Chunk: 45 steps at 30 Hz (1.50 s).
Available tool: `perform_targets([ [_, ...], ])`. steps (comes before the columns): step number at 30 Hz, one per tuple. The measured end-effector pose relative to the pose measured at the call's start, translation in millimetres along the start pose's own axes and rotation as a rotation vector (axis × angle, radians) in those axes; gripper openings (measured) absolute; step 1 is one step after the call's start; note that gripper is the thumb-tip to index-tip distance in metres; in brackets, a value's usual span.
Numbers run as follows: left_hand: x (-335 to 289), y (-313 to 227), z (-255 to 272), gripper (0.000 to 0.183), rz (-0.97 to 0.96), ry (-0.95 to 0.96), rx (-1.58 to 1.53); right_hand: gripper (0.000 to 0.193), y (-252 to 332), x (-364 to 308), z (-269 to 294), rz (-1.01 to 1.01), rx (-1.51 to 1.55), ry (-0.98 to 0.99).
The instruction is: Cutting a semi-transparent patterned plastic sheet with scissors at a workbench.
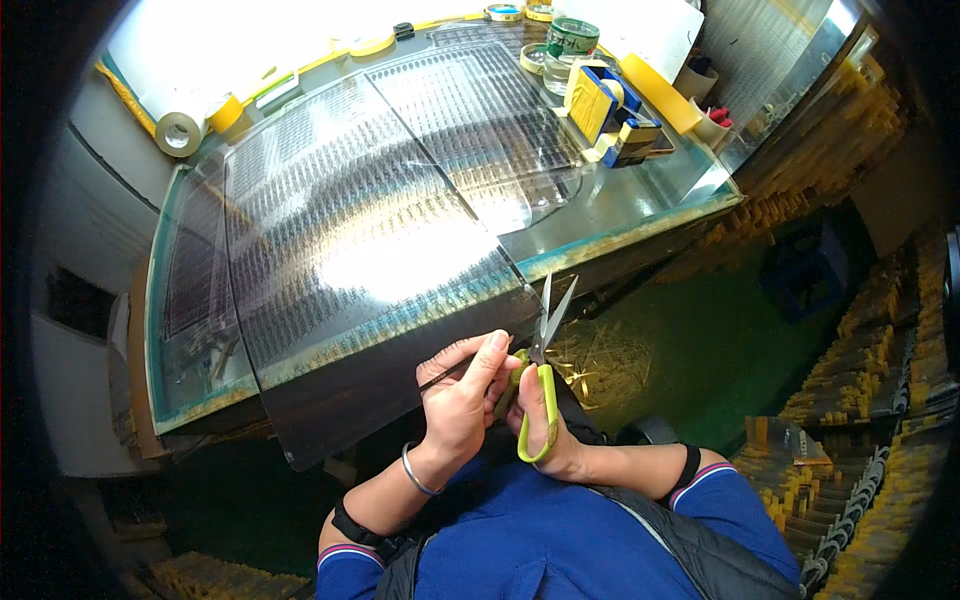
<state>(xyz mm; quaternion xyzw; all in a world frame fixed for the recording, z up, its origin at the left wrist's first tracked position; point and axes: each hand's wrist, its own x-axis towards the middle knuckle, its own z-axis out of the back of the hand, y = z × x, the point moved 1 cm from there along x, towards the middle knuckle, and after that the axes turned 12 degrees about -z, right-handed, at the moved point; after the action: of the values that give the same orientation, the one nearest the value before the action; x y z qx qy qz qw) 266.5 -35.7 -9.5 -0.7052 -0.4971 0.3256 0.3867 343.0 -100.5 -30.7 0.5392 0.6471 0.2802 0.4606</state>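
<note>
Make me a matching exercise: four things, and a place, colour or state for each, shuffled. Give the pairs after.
1. Scissors
2. Bracelet
3. Tape dispenser
4. Front sheet

A. Hanging over the table's near edge
B. Blue and yellow
C. Blades apart, in the right hand
D. Around the left wrist

Pairs: 1-C, 2-D, 3-B, 4-A

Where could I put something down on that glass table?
Past the scissors, there's bare glass near the front right edge, with printed sheets on its left and the tape dispenser behind. Sheets fill the middle; the back right is crowded.
</note>
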Motion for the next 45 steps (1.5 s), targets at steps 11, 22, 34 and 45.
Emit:
perform_targets([
  [11, 1, -5, 10, 0.014, 0.055, 0.044, 0.016, 0.043, -7, -11, 6, -0.015, 0.230, -0.003],
  [22, -34, -84, 110, 0.018, -0.142, -0.336, 0.381, 0.023, 15, -9, 48, 0.033, -0.112, -0.075],
  [34, -59, -190, 242, 0.034, -0.462, -0.551, 0.442, 0.022, 39, 15, 37, 0.085, -0.173, -0.022],
  [45, -58, -257, 292, 0.037, -0.155, -0.626, 1.176, 0.019, 61, 31, 39, 0.145, -0.139, -0.212],
])
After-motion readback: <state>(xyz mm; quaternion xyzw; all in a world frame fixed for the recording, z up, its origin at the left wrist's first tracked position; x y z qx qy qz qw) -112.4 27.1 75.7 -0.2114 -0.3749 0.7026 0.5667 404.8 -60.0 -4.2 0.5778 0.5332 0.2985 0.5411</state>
